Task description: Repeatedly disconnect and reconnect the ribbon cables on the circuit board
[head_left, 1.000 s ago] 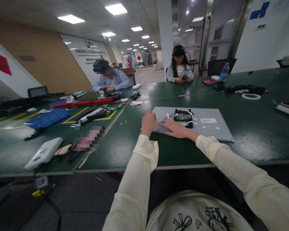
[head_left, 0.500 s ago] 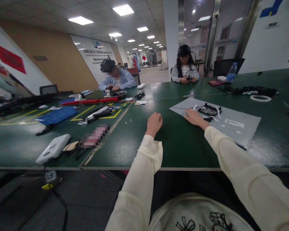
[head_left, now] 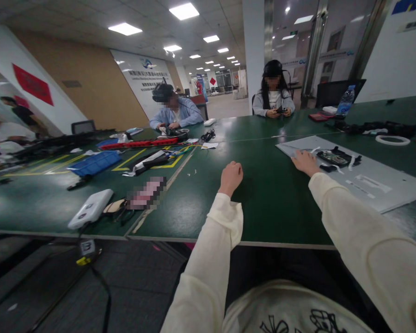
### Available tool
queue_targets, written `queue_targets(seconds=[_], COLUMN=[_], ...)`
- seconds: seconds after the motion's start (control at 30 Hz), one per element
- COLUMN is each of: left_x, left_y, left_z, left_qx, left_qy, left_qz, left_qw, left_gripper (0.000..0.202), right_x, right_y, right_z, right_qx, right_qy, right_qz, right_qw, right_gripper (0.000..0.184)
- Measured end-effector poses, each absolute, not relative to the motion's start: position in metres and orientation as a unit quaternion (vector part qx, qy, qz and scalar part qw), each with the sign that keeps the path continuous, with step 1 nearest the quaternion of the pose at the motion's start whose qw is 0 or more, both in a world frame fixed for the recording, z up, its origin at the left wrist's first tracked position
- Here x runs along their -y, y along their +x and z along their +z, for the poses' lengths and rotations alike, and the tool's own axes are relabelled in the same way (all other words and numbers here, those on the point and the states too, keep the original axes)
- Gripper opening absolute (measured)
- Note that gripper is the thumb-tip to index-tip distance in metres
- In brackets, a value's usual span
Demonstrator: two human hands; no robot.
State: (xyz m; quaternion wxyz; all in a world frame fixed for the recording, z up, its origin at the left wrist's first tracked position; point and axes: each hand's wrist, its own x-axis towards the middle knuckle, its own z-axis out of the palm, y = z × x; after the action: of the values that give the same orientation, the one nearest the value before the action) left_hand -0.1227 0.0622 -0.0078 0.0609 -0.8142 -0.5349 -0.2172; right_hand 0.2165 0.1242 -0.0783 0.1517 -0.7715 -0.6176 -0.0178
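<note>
My left hand (head_left: 231, 177) rests on the green table in a loose fist, with nothing showing out of it. Farther right, my right hand (head_left: 305, 163) lies with its fingers stretched over the left part of a flat grey panel (head_left: 397, 178). Just beside that hand, on the panel, sits a black-framed green circuit board (head_left: 335, 157) with white strips around it. White labels (head_left: 373, 183) are stuck to the panel nearer to me.
On the left lie a white box-shaped device (head_left: 92, 208), a pink phone-like item (head_left: 147, 193) and a blue tray (head_left: 96, 163). A white tape ring (head_left: 392, 140) and a water bottle (head_left: 345, 101) are at right. Two people (head_left: 176, 111) sit across the green table (head_left: 260, 208).
The grey panel has slid right and turned a little, carrying the circuit board, and my right hand has moved right with it. My left hand stays in a fist. The view has turned slightly left.
</note>
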Motion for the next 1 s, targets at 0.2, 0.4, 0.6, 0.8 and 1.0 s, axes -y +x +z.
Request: queue_targets(seconds=[0.2, 0.4, 0.6, 0.8, 1.0], left_x=[-0.060, -0.059, -0.059, -0.063, -0.066], left_y=[-0.123, -0.120, -0.120, -0.119, -0.118], left_z=[-0.009, -0.008, -0.009, -0.010, -0.012], left_qx=[0.531, 0.542, 0.542, 0.539, 0.528], left_qy=[-0.821, -0.820, -0.824, -0.829, -0.837], left_qz=[-0.204, -0.174, -0.155, -0.143, -0.140], left_qw=[0.056, 0.062, 0.062, 0.045, 0.038], left_gripper=[0.021, 0.021, 0.020, 0.019, 0.019], right_x=[-0.135, -0.128, -0.111, -0.092, -0.068], right_y=[0.260, 0.300, 0.299, 0.296, 0.301], right_z=[-0.094, -0.099, -0.091, -0.085, -0.079], right_qx=[0.553, 0.542, 0.573, 0.584, 0.606], right_qy=[-0.816, -0.824, -0.804, -0.800, -0.792], right_qz=[-0.017, -0.026, -0.038, -0.011, -0.042], right_qw=[0.170, 0.164, 0.152, 0.133, 0.064], right_gripper=[0.053, 0.057, 0.055, 0.059, 0.053])
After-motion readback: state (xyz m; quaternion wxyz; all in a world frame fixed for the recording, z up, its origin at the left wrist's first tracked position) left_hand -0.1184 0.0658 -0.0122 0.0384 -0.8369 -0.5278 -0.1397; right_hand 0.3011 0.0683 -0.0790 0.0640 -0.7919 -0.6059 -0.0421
